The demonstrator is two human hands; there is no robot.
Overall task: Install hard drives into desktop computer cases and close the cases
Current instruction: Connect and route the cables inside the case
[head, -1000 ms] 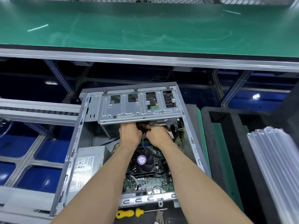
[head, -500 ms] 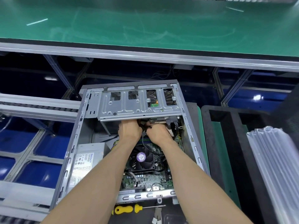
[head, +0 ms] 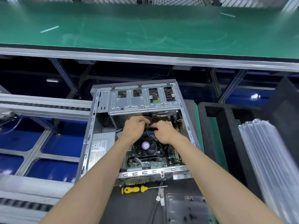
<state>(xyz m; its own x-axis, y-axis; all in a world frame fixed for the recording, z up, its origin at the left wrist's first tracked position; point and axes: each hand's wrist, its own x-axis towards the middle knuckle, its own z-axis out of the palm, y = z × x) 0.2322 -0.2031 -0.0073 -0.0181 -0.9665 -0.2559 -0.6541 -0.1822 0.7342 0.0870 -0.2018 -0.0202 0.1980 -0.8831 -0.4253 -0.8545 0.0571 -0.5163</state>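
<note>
An open grey desktop case [head: 90, 135] lies flat in front of me, its side panel off. A silver drive cage [head: 139, 104] spans its far end, and a hard drive [head: 159, 114] shows just under the cage's right edge. My left hand [head: 133, 127] and my right hand [head: 163, 132] meet below the cage, above the CPU fan [head: 145, 147]. Both pinch a dark cable [head: 148, 126] between their fingertips. The cable's end is hidden by my fingers.
A yellow-handled screwdriver [head: 134, 189] lies on the black mat in front of the case. A clear plastic tray [head: 187, 207] sits near right. Black foam packing [head: 226, 135] and air-cushion wrap [head: 271, 167] stand to the right. A green conveyor belt [head: 145, 26] runs across the back.
Both hands have drawn back a little from under the drive cage toward me, still together on the cable. The view has shifted so the case sits lower and further right.
</note>
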